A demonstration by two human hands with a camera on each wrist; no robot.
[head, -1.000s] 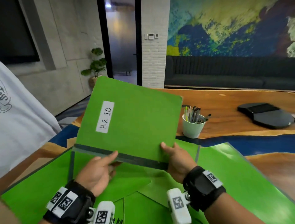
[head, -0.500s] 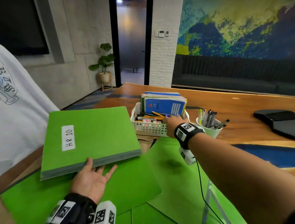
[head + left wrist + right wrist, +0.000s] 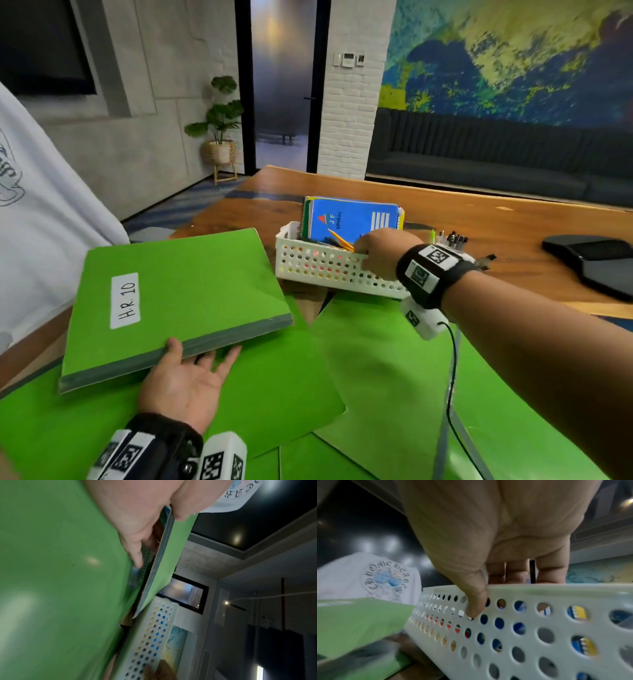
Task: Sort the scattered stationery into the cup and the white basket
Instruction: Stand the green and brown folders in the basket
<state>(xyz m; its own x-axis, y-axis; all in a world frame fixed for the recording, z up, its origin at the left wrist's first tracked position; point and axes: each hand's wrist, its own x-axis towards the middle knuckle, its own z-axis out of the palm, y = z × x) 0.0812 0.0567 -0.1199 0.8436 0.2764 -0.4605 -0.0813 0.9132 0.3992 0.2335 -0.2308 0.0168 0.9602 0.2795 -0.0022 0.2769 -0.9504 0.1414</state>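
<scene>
One green book (image 3: 178,301) with a grey spine and a white label reading "H.R. 10" is held by the left hand (image 3: 185,383). The palm is turned upward under the near edge, the thumb is laid over the spine and the fingers are spread beneath the cover; in the left wrist view the book (image 3: 164,555) is seen pinched between thumb and fingers. It is kept raised just to the left of the one white basket (image 3: 329,270), which stands on the wooden table (image 3: 479,233).

The near wall of the basket is gripped by the right hand (image 3: 380,253). In the right wrist view the thumb (image 3: 476,599) is pressed against the outside of the perforated wall (image 3: 530,628) while the fingers are curled over the rim to the inside.

One blue spiral notebook (image 3: 352,219) is seen standing at the back of the basket (more covers are stacked behind it, though their number cannot be told), and one yellow pencil (image 3: 340,240) is leaned in front of it.

One pale cup (image 3: 471,257) of pens is placed just beyond the right wrist, largely hidden by the wristband. Several green paper sheets (image 3: 376,377) are spread overlapping on the near table. One dark flat object (image 3: 596,263) is left at the far right.
</scene>
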